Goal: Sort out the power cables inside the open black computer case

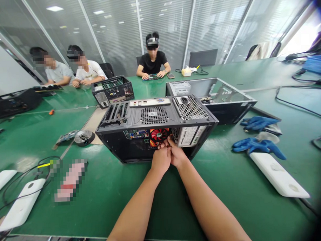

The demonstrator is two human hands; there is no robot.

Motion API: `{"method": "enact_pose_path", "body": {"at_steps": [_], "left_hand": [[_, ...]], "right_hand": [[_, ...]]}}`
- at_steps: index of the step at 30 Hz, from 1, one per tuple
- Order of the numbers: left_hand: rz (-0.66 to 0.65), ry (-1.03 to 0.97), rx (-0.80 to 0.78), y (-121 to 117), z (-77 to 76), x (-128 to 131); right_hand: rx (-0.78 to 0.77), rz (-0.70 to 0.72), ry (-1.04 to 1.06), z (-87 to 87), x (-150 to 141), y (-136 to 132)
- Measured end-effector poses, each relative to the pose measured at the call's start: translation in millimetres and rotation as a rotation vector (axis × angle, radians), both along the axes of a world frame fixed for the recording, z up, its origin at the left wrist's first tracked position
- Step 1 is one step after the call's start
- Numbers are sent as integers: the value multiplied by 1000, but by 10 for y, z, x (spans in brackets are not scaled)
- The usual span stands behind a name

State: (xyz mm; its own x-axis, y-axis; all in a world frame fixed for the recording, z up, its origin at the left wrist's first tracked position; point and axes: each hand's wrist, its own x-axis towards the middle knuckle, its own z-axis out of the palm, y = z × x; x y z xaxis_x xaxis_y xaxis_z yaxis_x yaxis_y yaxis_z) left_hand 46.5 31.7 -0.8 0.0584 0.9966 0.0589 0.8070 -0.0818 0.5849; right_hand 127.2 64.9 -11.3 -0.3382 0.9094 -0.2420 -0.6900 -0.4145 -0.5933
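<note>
Black metal frames our work: the computer case [157,126] sits on the green table [121,192], set back from its near edge, rear panel turned up and open side facing us. Our left hand [161,155] and right hand [177,155] meet at that opening, just below the red fan [159,135] and beside the power supply [190,136]. The fingers of both are curled and narrow, bunched together; whether they pinch anything between them we cannot tell, since our own knuckles cover the spot.

We judge the step in hand to be close fingerwork in the gap between fan and power supply. To do it well, we should keep our fingertips clear of the fan blades and let one hand steady while the other works. Any force is best kept small and straight, without levering on the circuit board [136,134] to the left of the fan. Leaning lower toward the table's near edge would let us see past our knuckles. Bare skin near cut metal edges could get scratched; blue gloves [261,145] lie toward the table's right edge, though they might dull our feel for small parts.
</note>
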Motion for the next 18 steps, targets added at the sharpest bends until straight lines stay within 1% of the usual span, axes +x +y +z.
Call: {"method": "enact_pose_path", "body": {"at_steps": [2,5,8,11,13,14,16,18], "left_hand": [[-7,-179,-81,14,-24,-13],[-11,-525,-267,18,-53,-17],[-33,-784,-326,-16,-46,-1],[-62,-917,-361,-56,-18,11],[-62,-900,-368,-64,-10,10],[-55,-845,-359,-61,-10,7],[-39,-659,-298,-48,-14,0],[-34,-431,-184,-37,-13,-3]], "right_hand": [[7,-16,-12,8,18,-1],[14,-42,-33,29,46,-3],[8,-44,-51,45,60,-5],[-2,-50,-51,43,66,-5],[-9,-54,-51,34,71,-2],[-12,-55,-54,29,74,0],[-14,-58,-62,18,79,4],[-10,-60,-64,8,84,7]]}}
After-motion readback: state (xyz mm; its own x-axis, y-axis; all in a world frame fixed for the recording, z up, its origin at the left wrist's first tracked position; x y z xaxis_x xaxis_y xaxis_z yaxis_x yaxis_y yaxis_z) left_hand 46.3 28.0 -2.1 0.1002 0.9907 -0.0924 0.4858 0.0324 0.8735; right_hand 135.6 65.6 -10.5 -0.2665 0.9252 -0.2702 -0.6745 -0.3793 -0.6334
